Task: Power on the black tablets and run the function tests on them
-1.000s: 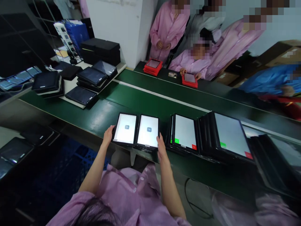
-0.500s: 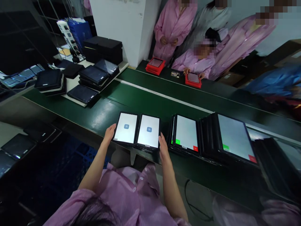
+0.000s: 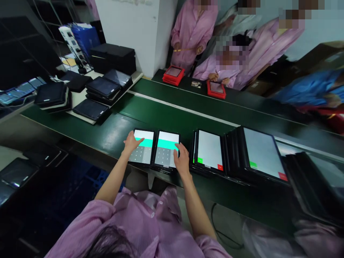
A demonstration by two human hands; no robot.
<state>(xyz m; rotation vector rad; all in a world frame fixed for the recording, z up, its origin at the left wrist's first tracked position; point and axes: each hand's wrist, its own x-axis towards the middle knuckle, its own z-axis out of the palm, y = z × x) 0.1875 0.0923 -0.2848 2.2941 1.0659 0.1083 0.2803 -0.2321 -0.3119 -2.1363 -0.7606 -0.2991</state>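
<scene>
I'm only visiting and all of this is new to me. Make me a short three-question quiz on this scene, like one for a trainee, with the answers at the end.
1. True or false: the right hand is over the left tablet.

2. Which colour is the band across both tablets in front of the person?
A) orange
B) turquoise
C) purple

3. Fill in: on the stack beside the right tablet, the top screen has a green patch and a ____ patch.

Key:
1. False; it is at the right tablet's right edge.
2. B
3. red
</scene>
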